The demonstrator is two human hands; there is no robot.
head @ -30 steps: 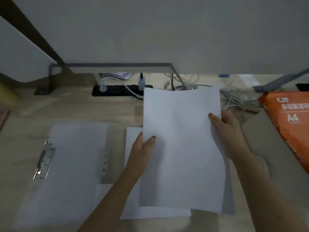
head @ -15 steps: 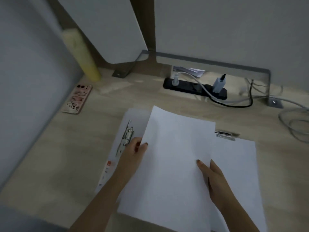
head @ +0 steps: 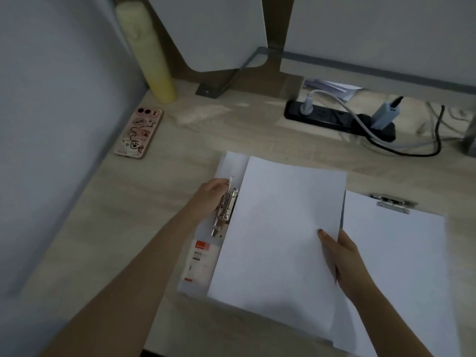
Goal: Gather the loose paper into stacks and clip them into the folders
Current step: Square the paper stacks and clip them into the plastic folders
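A person is holding a paper stack [head: 278, 233] over an open folder [head: 231, 161] on the tabletop [head: 154, 202]. The stack's long axis is running away from the person, tilting slightly right, and its left long edge is lying just beside the folder's metal lever clip [head: 226, 207]. The left hand [head: 210, 195], the nearer one, is curling its grip round that clip. The right hand [head: 345, 261] is pinching the stack's right edge, thumb on top.
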